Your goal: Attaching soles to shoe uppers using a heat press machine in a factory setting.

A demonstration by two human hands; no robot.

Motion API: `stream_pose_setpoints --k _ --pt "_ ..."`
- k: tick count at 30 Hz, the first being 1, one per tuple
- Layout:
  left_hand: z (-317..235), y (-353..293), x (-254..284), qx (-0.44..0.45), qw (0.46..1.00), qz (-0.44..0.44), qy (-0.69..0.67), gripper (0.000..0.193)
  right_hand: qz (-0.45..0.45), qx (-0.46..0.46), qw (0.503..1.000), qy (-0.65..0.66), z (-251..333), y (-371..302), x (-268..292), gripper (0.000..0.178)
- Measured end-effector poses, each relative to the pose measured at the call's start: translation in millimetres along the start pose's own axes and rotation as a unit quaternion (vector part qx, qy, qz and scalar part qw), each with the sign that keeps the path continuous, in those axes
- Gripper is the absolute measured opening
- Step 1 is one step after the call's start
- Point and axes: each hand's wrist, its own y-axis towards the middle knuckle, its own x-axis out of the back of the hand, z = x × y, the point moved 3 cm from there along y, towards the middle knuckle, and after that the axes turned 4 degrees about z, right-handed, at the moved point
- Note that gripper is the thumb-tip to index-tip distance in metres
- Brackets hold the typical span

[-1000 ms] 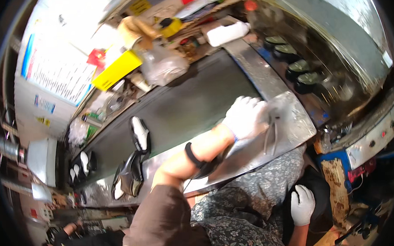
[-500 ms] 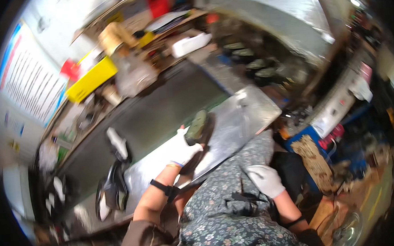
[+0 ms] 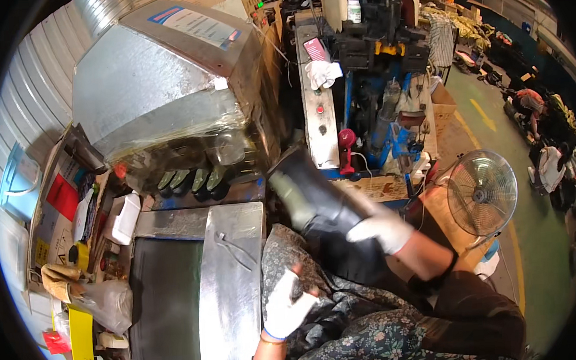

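My right hand (image 3: 383, 232), in a white glove, is closed on a black boot (image 3: 331, 200) held over the right side of my lap. The boot is smeared by motion, and a pale green patch shows along its side, perhaps the sole. My left hand (image 3: 288, 305) wears a white glove with bare fingertips. Its fingers are spread above the flowered apron (image 3: 381, 335), and nothing is in them. Beside it on the left lies the bare metal plate (image 3: 227, 320), with a thin metal tool (image 3: 236, 251) resting near its far end.
A dark belt (image 3: 167, 303) runs left of the plate toward a metal hood (image 3: 159, 76). Several green-soled shoes (image 3: 200, 181) stand under the hood. A cluttered shelf (image 3: 100, 255) is at the left. Ahead is a machine (image 3: 376, 58); at the right stands a wire fan (image 3: 483, 192).
The view has swung right. My left hand has let go of the green-soled shoe it held over the plate. My right hand, earlier on my lap, now grips a black boot.
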Motion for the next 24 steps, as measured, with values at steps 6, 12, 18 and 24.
stream_pose_setpoints --k 6,12,18,24 --pt "18 -42 -18 0.138 0.975 0.153 0.087 0.052 -0.196 0.125 0.88 -0.415 122 22 167 0.09" --pt "25 -63 -34 0.175 0.958 0.188 0.13 0.055 -0.367 -0.009 0.679 -0.635 157 79 307 0.093" --pt "14 -40 -42 0.132 0.966 0.165 0.152 0.051 -0.269 -0.036 0.737 -0.619 172 94 328 0.094" --pt "18 -27 -57 0.107 0.956 0.215 0.17 0.055 -0.268 -0.231 0.609 -0.71 181 101 270 0.098"
